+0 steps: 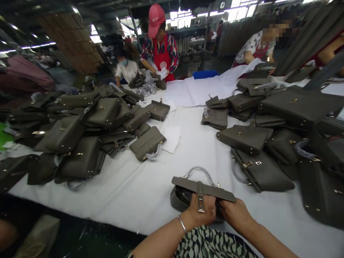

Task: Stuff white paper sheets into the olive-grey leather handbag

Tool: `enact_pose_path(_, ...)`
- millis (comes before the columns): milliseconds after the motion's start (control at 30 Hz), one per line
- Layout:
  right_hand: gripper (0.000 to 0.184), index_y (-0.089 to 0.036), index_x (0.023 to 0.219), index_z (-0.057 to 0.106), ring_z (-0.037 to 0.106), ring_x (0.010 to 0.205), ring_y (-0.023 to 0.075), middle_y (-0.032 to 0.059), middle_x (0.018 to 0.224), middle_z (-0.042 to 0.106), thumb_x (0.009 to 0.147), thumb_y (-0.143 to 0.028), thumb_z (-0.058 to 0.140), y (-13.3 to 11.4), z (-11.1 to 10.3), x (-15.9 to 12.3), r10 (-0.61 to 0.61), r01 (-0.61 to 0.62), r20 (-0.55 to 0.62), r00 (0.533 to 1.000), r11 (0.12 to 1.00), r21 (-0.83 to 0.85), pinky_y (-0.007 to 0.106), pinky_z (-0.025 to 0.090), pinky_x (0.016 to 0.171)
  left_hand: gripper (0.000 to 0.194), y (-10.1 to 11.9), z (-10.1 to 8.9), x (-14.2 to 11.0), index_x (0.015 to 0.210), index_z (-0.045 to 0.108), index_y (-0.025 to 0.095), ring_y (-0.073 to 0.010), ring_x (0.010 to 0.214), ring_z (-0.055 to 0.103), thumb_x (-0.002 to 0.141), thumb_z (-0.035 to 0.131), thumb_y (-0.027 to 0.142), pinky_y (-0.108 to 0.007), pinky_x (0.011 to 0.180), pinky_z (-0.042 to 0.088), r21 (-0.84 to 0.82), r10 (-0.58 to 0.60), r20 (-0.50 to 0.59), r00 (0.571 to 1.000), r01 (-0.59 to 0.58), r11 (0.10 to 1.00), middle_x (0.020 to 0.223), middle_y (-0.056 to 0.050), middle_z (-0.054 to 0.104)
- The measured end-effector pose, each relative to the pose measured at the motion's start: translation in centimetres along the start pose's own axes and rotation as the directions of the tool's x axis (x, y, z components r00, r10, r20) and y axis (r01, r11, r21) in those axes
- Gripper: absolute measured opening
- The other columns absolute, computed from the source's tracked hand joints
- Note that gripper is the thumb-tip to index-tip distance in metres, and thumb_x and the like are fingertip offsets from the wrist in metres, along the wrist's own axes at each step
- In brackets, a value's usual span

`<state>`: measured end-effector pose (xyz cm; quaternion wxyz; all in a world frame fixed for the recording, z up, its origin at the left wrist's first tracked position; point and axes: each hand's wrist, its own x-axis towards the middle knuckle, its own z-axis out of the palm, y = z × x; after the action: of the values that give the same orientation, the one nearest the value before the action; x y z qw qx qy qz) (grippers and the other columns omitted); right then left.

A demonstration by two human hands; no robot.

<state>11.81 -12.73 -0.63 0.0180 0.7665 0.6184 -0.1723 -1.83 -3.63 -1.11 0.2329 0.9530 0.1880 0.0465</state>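
Note:
An olive-grey handbag (188,184) stands at the near edge of the white-covered table, close to my body. Its flap, with a metal-tipped strap hanging down the middle, lies over my fingers. A wrapped top handle (200,169) arches up behind the flap. My left hand (202,209), a bangle at its wrist, is closed on the bag's front under the flap, with the strap end over it. To its right, my right hand (234,212) grips the bag under the flap's right end. The fingertips of both hands are hidden.
Piles of similar handbags lie on the left (77,143) and right (263,168) of the white table cover (150,190). Across the table, a person in a red cap (156,21) and other people handle bags. White sheeting (196,89) covers the far end.

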Motion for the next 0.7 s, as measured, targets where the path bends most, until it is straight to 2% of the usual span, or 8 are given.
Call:
enact_pose_path(67,0.036,-0.02,0.104,0.064,0.064,0.095,0.0285,0.0099,0.105,0.069,0.078,-0.007,0.043,0.3,0.0,-0.2,-0.003,0.003,-0.009,1.0,1.0,0.009,0.039,0.051,0.083,0.033,-0.2,-0.4,-0.2,0.114,0.056,0.018,-0.0306,0.095,0.061,0.083,0.043,0.019,-0.047,0.081,0.05,0.011,-0.005,-0.015,1.0,0.005,1.0,0.102,-0.013,0.067)
enact_pose_path(133,0.034,-0.021,0.104,0.064,0.065,0.094,0.0278,0.0081,0.105,0.069,0.077,-0.009,0.046,0.7,0.1,-0.4,-0.011,0.011,-0.007,1.0,0.999,0.03,0.037,0.051,0.082,0.032,-1.0,-0.9,-0.3,0.11,0.058,0.02,-0.0303,0.095,0.061,0.082,0.043,0.019,-0.045,0.081,0.048,0.015,-0.067,-0.017,0.998,0.068,0.998,0.101,-0.012,0.067)
enact_pose_path(267,0.019,-0.022,0.089,0.065,0.066,0.084,0.0266,0.0057,0.087,0.071,0.08,-0.015,0.05,1.3,-0.2,-0.4,-0.021,0.018,0.041,0.999,0.997,0.071,0.034,0.05,0.073,0.016,-3.2,-2.4,-0.6,0.086,0.061,0.019,-0.0255,0.081,0.063,0.076,0.05,0.022,-0.036,0.072,0.046,-0.004,-0.246,0.015,0.969,0.246,0.969,0.085,-0.009,0.069)
enact_pose_path(367,0.014,-0.022,0.083,0.064,0.066,0.081,0.026,0.0037,0.08,0.07,0.08,-0.018,0.051,1.6,-0.6,-0.5,-0.057,0.049,0.063,0.996,0.993,0.111,0.033,0.048,0.071,0.016,-5.0,-4.0,-0.8,0.086,0.059,0.022,-0.0218,0.078,0.062,0.073,0.05,0.02,-0.032,0.068,0.042,-0.024,-0.301,0.009,0.954,0.301,0.953,0.083,-0.004,0.069)
enact_pose_path(533,0.016,-0.022,0.088,0.063,0.065,0.083,0.0248,0.0022,0.084,0.07,0.083,-0.018,0.049,2.1,-0.4,-1.0,-0.106,0.092,0.065,0.992,0.978,0.185,0.033,0.047,0.072,0.02,-7.8,-6.0,-1.2,0.083,0.059,0.023,-0.0178,0.071,0.06,0.069,0.048,0.014,-0.028,0.065,0.038,-0.085,-0.458,-0.015,0.889,0.455,0.886,0.072,0.001,0.065)
enact_pose_path(700,0.017,-0.023,0.09,0.064,0.065,0.082,0.0255,0.0027,0.084,0.069,0.083,-0.017,0.049,2.5,0.6,-0.8,-0.115,0.106,0.051,0.992,0.981,0.162,0.035,0.049,0.072,0.019,-10.6,-7.0,-1.6,0.076,0.059,0.022,-0.0138,0.063,0.055,0.062,0.051,0.011,-0.024,0.059,0.037,-0.208,-0.546,0.012,0.838,0.536,0.818,0.063,0.005,0.059)
